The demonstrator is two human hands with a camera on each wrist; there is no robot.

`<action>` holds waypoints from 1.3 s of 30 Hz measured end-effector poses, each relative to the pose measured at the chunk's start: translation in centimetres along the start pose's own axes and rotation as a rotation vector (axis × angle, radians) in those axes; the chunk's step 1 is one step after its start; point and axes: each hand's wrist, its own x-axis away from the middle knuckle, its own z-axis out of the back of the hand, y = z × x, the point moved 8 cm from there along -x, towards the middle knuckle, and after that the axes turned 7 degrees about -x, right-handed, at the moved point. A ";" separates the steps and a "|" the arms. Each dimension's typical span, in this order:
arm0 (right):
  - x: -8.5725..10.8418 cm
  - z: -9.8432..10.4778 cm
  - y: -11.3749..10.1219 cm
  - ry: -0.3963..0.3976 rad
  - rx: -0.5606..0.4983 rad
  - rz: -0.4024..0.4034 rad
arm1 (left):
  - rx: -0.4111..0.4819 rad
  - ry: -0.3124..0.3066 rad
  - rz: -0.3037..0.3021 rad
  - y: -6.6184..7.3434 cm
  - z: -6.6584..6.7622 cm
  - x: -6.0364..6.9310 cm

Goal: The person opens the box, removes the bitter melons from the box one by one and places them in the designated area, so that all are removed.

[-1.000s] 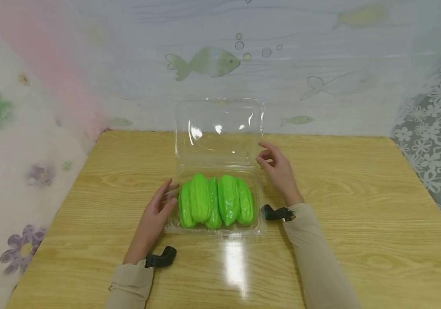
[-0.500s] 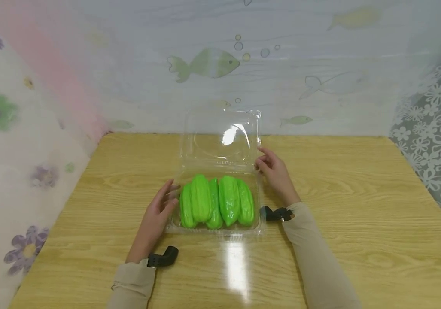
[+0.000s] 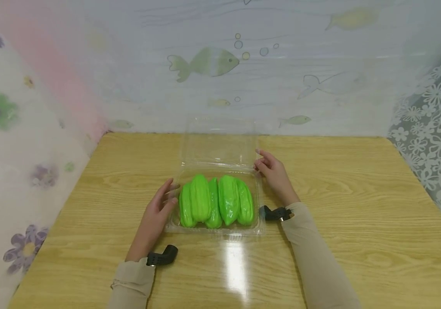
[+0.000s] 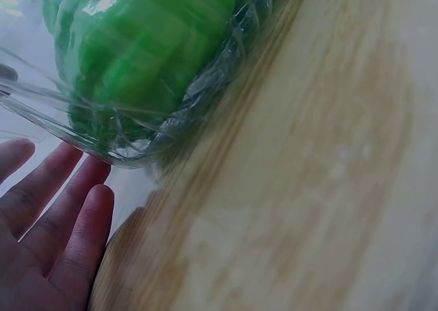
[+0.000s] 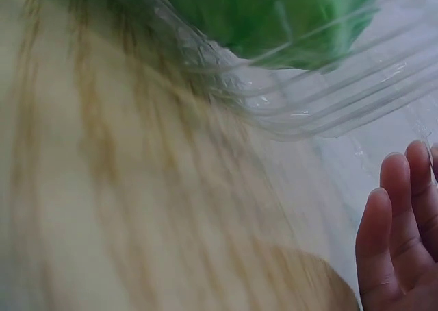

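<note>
A clear plastic box (image 3: 215, 232) stands on the table, its transparent lid (image 3: 220, 143) raised and leaning back towards the wall. Several glossy green ridged vegetable-like pieces (image 3: 229, 199) lie side by side in it. At the box's left side is my left hand (image 3: 156, 216), its fingertips at the wall; in the left wrist view the spread fingers (image 4: 82, 222) meet the plastic edge. By the lid's hinge at the right is my right hand (image 3: 278, 174), forefinger extended, other fingers loosely bent beside the plastic. Whether they touch it is unclear.
The wood-grain table (image 3: 359, 206) reaches back to a wall (image 3: 320, 51) painted with fish. Flower-patterned surfaces flank it on both sides. A black wrist-worn device (image 3: 163, 256) shows on the left arm, another (image 3: 276, 213) on the right.
The lid has tilted farther back towards the wall. My right hand has shifted very slightly left and down; my left hand has stayed almost in place at the box's side.
</note>
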 end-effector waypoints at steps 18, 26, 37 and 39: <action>0.1 0.4 0.8 0.019 -0.018 -0.080 | -0.008 -0.002 -0.002 0.2 0.0 0.1; -0.1 0.1 1.1 -0.003 -0.047 -0.116 | -0.003 0.014 -0.001 0.2 0.2 0.1; 0.3 0.2 0.9 0.018 -0.060 -0.118 | 0.023 0.000 -0.004 0.3 0.1 0.1; 0.3 0.3 0.9 0.026 -0.059 -0.114 | 0.027 -0.005 -0.002 0.0 0.1 0.0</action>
